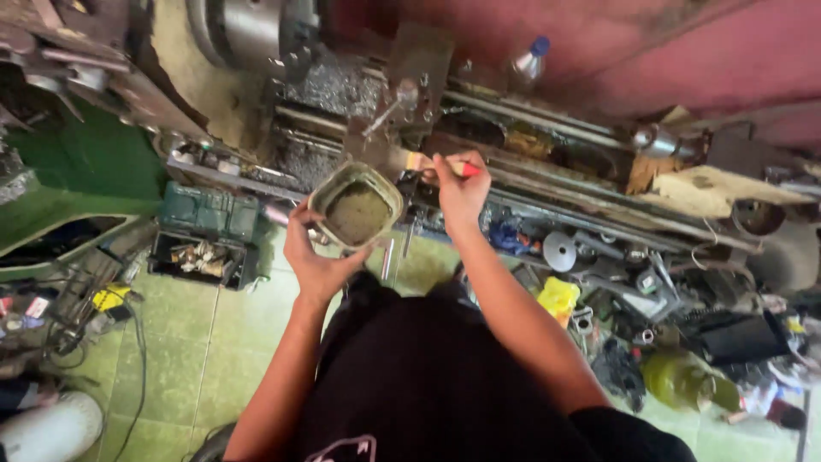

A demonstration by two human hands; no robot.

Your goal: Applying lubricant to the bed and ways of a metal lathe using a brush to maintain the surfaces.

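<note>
Murky brown liquid fills the squarish tub (356, 208) our left hand (315, 261) cups from below, fingers wrapped on its wall; just right, our right hand (460, 190) pinches a red-handled brush (428, 164), its long axis level, bristles toward the tub.

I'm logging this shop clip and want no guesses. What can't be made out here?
- Head view: the brush tip is hidden behind the container rim.
- The right hand covers most of the brush handle.
- The murky liquid hides the container's bottom.
- The lathe chuck is cut off by the top edge.
</note>
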